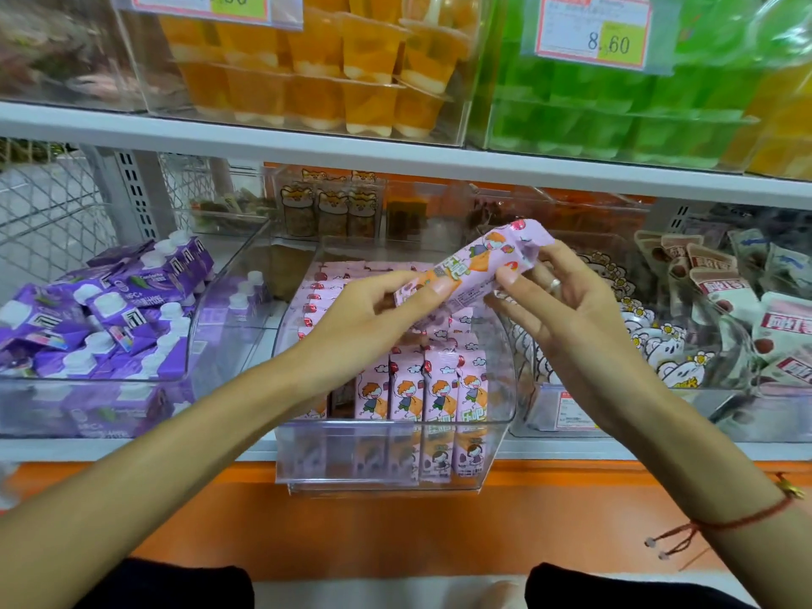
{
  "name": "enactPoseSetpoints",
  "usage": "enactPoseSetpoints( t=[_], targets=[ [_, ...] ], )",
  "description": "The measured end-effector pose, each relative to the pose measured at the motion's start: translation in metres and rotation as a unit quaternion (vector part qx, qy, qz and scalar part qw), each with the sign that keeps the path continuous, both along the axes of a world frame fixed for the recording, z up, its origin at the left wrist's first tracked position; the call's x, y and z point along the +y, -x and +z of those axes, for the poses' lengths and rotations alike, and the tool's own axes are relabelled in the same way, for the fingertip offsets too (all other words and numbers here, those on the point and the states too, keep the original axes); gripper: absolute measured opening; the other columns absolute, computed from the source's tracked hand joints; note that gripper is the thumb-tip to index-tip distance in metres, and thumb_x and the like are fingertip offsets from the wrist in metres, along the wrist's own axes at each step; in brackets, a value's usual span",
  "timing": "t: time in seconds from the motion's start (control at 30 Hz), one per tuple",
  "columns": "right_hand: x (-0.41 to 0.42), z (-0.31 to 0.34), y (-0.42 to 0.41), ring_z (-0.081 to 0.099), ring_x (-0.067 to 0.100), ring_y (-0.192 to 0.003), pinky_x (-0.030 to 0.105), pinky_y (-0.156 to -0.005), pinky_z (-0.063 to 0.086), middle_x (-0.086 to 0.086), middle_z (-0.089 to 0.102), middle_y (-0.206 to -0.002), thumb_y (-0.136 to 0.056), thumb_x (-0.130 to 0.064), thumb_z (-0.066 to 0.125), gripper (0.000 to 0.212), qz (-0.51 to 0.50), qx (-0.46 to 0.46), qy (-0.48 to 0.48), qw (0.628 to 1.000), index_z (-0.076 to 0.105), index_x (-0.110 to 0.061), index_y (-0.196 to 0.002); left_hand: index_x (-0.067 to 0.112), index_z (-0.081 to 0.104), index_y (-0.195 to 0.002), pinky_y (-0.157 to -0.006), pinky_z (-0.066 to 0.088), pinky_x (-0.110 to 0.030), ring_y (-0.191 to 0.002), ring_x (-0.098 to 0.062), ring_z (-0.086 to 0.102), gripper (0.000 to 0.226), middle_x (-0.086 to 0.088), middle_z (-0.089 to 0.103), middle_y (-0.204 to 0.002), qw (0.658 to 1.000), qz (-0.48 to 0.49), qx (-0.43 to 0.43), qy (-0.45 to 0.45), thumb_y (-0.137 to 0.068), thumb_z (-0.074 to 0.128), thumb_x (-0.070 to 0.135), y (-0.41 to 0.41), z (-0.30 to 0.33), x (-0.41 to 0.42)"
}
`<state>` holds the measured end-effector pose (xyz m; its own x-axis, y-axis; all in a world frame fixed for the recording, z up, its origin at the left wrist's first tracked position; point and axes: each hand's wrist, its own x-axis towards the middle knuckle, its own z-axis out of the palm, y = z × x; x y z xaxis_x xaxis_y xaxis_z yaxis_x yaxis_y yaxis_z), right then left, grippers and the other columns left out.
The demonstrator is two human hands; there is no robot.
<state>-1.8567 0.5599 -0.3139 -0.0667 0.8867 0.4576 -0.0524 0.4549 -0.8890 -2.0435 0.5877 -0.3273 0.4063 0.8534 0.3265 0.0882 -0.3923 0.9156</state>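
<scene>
A pink snack packet (479,261) with a cartoon child on it is held slantwise above a clear plastic bin (395,454). My left hand (373,309) grips its lower end between thumb and fingers. My right hand (567,301) pinches its upper end with thumb and forefinger, a ring on one finger. Inside the bin stand several more pink packets (435,389) of the same kind, upright in rows.
A clear bin of purple pouches with white caps (101,314) sits to the left. Bins of white and brown packets (720,309) sit to the right. The shelf above holds orange jelly cups (316,72) and green jelly cups (606,116) behind price tags. An orange ledge (395,520) runs below.
</scene>
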Motion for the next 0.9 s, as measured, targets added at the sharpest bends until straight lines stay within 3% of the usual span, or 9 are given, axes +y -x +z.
enactPoseSetpoints(
  t=[0.13, 0.23, 0.37, 0.47, 0.57, 0.63, 0.77, 0.83, 0.9],
  targets=[
    [0.0, -0.002, -0.001, 0.065, 0.002, -0.096, 0.03, -0.086, 0.056, -0.014, 0.069, -0.094, -0.084, -0.045, 0.062, 0.04, -0.038, -0.106, 0.026, 0.993, 0.055, -0.022, -0.115, 0.024, 0.063, -0.103, -0.071, 0.05, -0.012, -0.085, 0.005, 0.065, 0.03, 0.013, 0.069, -0.098, 0.993, 0.084, -0.064, -0.058, -0.076, 0.078, 0.022, -0.013, -0.012, 0.002],
    [0.0, -0.003, 0.001, 0.063, 0.006, -0.087, 0.038, -0.088, 0.055, -0.002, 0.066, -0.09, -0.091, -0.03, 0.058, 0.025, -0.104, -0.126, -0.003, 0.987, 0.055, -0.015, -0.111, 0.027, 0.058, -0.103, -0.078, 0.047, -0.01, -0.095, 0.003, 0.063, 0.035, 0.017, 0.065, -0.104, 0.99, 0.102, -0.038, -0.095, -0.076, 0.08, 0.024, -0.023, -0.023, 0.005],
    [0.005, 0.0, -0.008, 0.062, 0.006, -0.076, 0.04, -0.088, 0.054, -0.013, 0.063, -0.077, -0.094, -0.025, 0.057, 0.018, -0.223, -0.03, -0.018, 0.974, 0.051, -0.013, -0.106, 0.033, 0.046, -0.124, -0.085, 0.034, -0.008, -0.113, 0.003, 0.046, 0.057, 0.02, 0.051, -0.124, 0.967, 0.142, 0.146, -0.151, -0.077, 0.07, 0.053, -0.028, -0.026, 0.015],
    [0.007, -0.002, -0.016, 0.061, 0.007, -0.074, 0.049, -0.091, 0.051, -0.015, 0.061, -0.076, -0.094, -0.028, 0.058, 0.025, -0.3, -0.021, -0.028, 0.953, 0.045, -0.018, -0.112, 0.024, 0.047, -0.132, -0.099, 0.026, -0.024, -0.125, -0.013, 0.04, 0.059, 0.007, 0.051, -0.132, 0.886, 0.127, 0.361, -0.262, -0.086, 0.053, 0.061, -0.028, -0.031, 0.023],
    [0.007, -0.006, -0.016, 0.063, 0.011, -0.076, 0.047, -0.088, 0.053, -0.011, 0.06, -0.09, -0.094, -0.03, 0.058, 0.031, -0.307, -0.056, -0.039, 0.949, 0.036, -0.026, -0.115, 0.023, 0.049, -0.135, -0.114, 0.01, -0.031, -0.131, -0.012, 0.034, 0.061, 0.008, 0.048, -0.139, 0.83, 0.09, 0.462, -0.3, -0.091, 0.038, 0.065, -0.028, -0.035, 0.025],
    [0.009, -0.007, -0.016, 0.066, 0.017, -0.081, 0.039, -0.082, 0.055, -0.01, 0.059, -0.097, -0.094, -0.028, 0.059, 0.033, -0.304, -0.084, -0.064, 0.947, 0.033, -0.027, -0.114, 0.024, 0.05, -0.135, -0.114, 0.01, -0.03, -0.132, -0.011, 0.032, 0.06, 0.009, 0.046, -0.141, 0.832, 0.082, 0.458, -0.304, -0.092, 0.037, 0.063, -0.026, -0.036, 0.025],
    [0.016, -0.009, -0.013, 0.059, -0.004, -0.065, 0.008, -0.06, 0.044, -0.014, 0.057, -0.085, -0.092, -0.017, 0.062, 0.033, -0.299, -0.147, -0.122, 0.935, 0.035, -0.021, -0.11, 0.025, 0.05, -0.134, -0.101, 0.03, -0.026, -0.118, -0.01, 0.042, 0.056, 0.008, 0.052, -0.133, 0.857, 0.052, 0.423, -0.29, -0.092, 0.042, 0.061, -0.021, -0.036, 0.018],
    [0.017, -0.008, -0.011, 0.058, -0.008, -0.068, 0.009, -0.06, 0.045, -0.017, 0.057, -0.084, -0.09, -0.016, 0.064, 0.033, -0.297, -0.2, -0.131, 0.925, 0.037, -0.023, -0.109, 0.03, 0.051, -0.131, -0.083, 0.035, -0.022, -0.098, -0.004, 0.043, 0.05, 0.012, 0.055, -0.125, 0.875, 0.041, 0.404, -0.265, -0.091, 0.046, 0.06, -0.018, -0.036, 0.014],
    [0.019, -0.008, -0.01, 0.061, -0.003, -0.074, 0.018, -0.067, 0.049, -0.014, 0.06, -0.088, -0.09, -0.02, 0.064, 0.031, -0.277, -0.27, -0.132, 0.913, 0.039, -0.025, -0.108, 0.034, 0.051, -0.129, -0.075, 0.036, -0.021, -0.09, 0.001, 0.039, 0.046, 0.016, 0.055, -0.123, 0.887, 0.034, 0.388, -0.247, -0.09, 0.049, 0.059, -0.015, -0.035, 0.011]
  ],
)
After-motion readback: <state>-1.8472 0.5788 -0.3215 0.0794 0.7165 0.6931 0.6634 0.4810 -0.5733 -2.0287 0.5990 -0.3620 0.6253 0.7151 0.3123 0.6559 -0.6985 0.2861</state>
